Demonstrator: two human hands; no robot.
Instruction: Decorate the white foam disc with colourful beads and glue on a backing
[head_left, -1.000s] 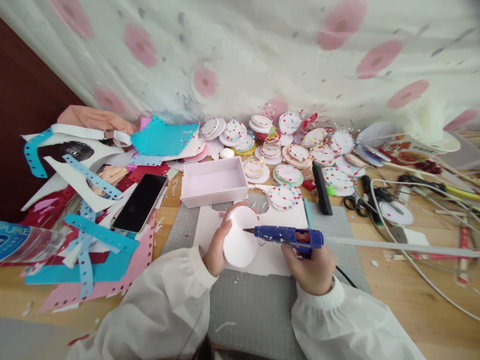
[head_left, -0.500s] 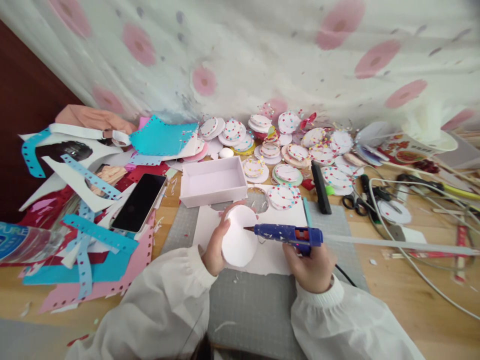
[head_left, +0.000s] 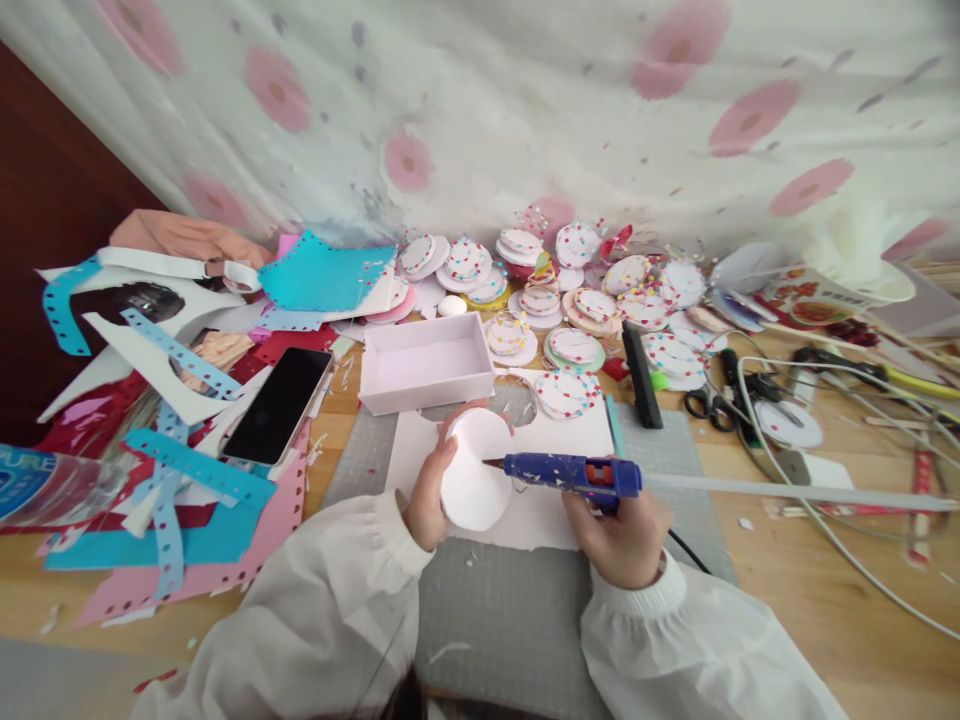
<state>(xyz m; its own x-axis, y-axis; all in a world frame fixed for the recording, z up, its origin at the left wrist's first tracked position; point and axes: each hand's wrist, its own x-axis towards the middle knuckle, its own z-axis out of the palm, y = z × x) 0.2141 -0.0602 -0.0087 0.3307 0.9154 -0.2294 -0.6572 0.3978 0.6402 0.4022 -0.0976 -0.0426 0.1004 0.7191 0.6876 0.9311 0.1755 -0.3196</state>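
My left hand (head_left: 429, 500) grips a round white disc (head_left: 477, 490) by its left and far edges, tilted towards me above the mat. In my right hand (head_left: 628, 540) is a blue glue gun (head_left: 559, 470), its dark nozzle pointing left at the disc's middle. Whether the tip touches the surface I cannot tell. A long whitish glue stick (head_left: 750, 489) sticks out of the gun's back end. Beneath both hands lies a cut white sheet (head_left: 540, 525) on a grey cutting mat (head_left: 510, 620).
An open pale box (head_left: 427, 365) stands behind the disc, with several beaded discs (head_left: 574, 345) beyond. Left are a phone (head_left: 279, 405), blue paper strips (head_left: 202, 468) and a bottle (head_left: 52, 488). Scissors (head_left: 709, 408), a white cable (head_left: 825, 560) and a paper tub (head_left: 840, 290) lie right.
The glue gun and my right hand have shifted slightly left. The disc has moved a little left too, staying in my left hand.
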